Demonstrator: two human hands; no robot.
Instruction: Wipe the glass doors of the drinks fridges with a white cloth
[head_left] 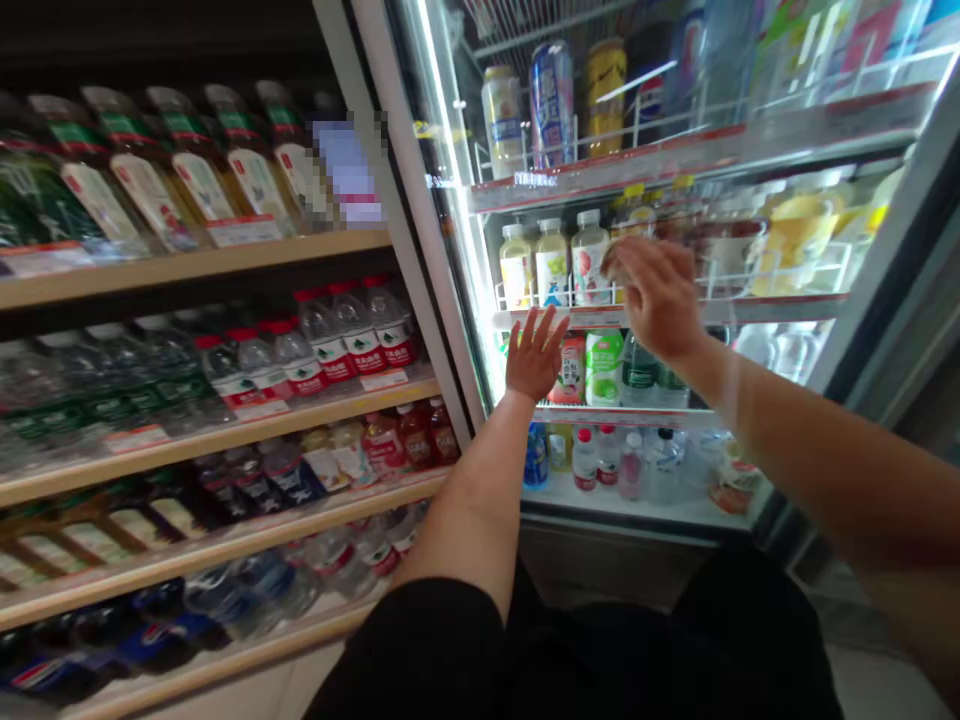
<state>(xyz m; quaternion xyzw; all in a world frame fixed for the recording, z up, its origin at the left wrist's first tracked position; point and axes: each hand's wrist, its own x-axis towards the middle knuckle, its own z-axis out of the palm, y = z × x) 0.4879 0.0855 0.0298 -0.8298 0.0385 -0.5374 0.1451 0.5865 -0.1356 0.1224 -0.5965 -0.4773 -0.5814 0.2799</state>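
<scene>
My left hand is open with fingers spread, in front of the lit fridge at the edge of its middle shelf. Just above its fingertips stand juice bottles with white caps, among them a bottle with a blue-and-green label. My right hand is raised higher and to the right, blurred, its fingers loosely bent and pointing left. Nothing shows in it. Behind its fingertips is a bottle with a pink fruit label. Below, a green carton and a red carton stand on the lower shelf.
Tall cans, such as a blue can, fill the fridge's top shelf. Small red-capped bottles stand at its bottom. To the left, a wooden shelf rack carries rows of drinks, including red-capped water bottles. The fridge's frame divides the two.
</scene>
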